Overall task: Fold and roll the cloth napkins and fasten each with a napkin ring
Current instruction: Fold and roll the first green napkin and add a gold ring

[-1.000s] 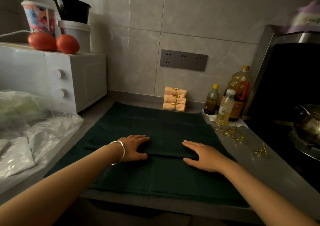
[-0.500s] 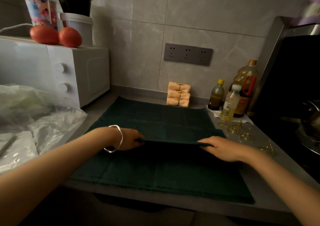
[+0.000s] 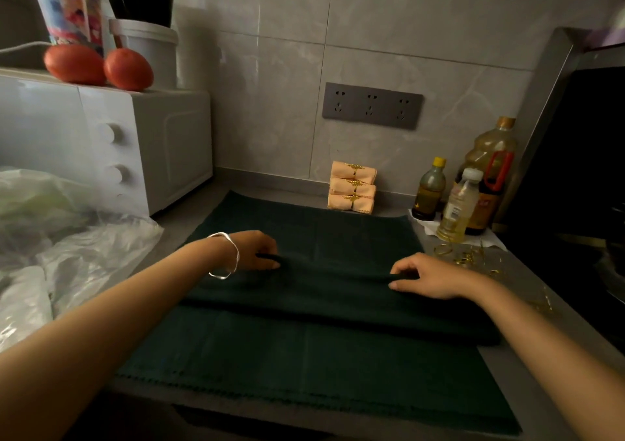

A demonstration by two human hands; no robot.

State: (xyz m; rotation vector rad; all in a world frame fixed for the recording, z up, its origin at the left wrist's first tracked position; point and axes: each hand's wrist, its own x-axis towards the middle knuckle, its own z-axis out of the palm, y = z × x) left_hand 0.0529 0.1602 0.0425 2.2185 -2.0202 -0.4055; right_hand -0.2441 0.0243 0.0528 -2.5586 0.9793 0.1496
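A dark green cloth napkin (image 3: 321, 346) lies spread on the grey counter, with a folded band across its middle. My left hand (image 3: 255, 250), a silver bangle on its wrist, pinches the left end of that fold. My right hand (image 3: 427, 276) pinches the fold's right end between thumb and fingers. Three peach napkin rolls (image 3: 352, 190), each held by a gold ring, are stacked against the back wall. Loose gold napkin rings (image 3: 461, 254) lie on the counter to the right of the cloth.
A white microwave (image 3: 135, 143) with two tomatoes (image 3: 101, 67) and tubs on top stands at the left. Clear plastic bags (image 3: 67, 237) lie in front of it. Oil bottles (image 3: 473, 187) stand at the back right beside a black stove area (image 3: 575, 204).
Both hands went from pressing flat on the cloth to pinching its folded edge, and have carried that fold away from me toward the wall.
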